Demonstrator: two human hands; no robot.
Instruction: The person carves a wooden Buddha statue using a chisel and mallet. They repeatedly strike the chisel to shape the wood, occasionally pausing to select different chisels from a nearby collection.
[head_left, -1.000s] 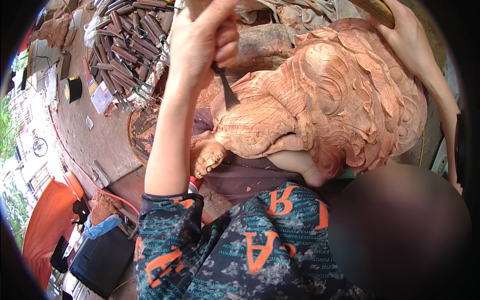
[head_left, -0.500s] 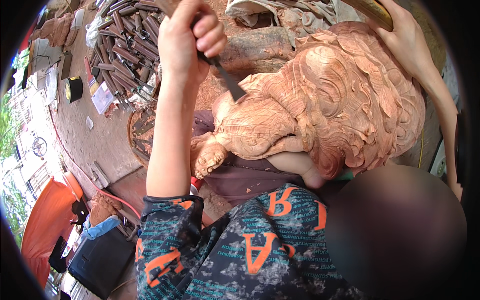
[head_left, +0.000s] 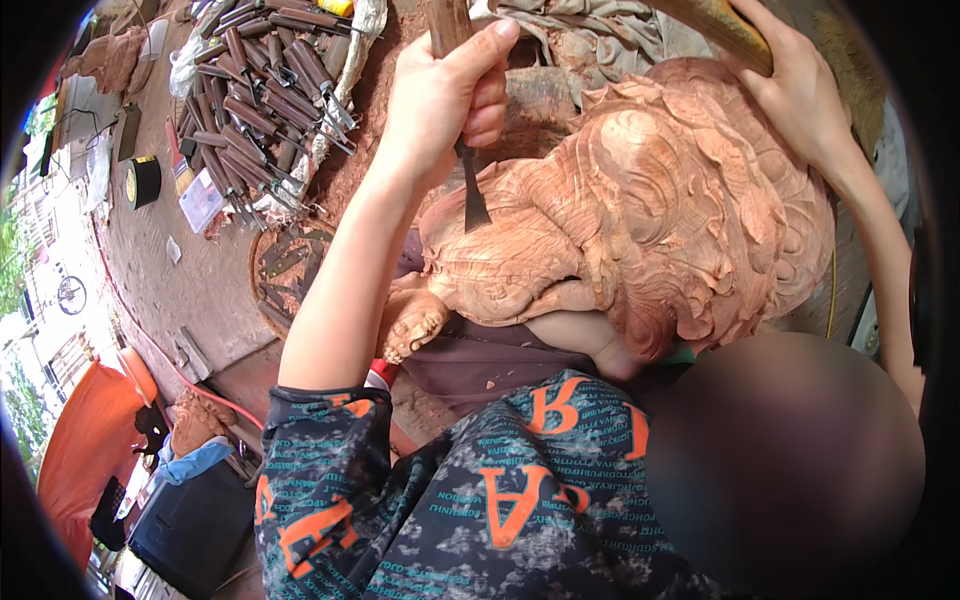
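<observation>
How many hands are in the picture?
2. The left hand is at top centre, gripping a chisel; the right hand is upper right, beside the carving, holding a wooden bar. No others show.

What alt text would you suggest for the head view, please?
A person's left hand holds a flat-bladed chisel to an ornate wood carving, while the right hand grips a yellowish wooden tool. Many dark-handled tools lie heaped at upper left.

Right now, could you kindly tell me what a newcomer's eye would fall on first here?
First, the large, swirling reddish-brown wood carving, right of centre. Next, the flared chisel in the left hand, at the carving's left part. Then the heap of wooden-handled carving tools at upper left.
</observation>
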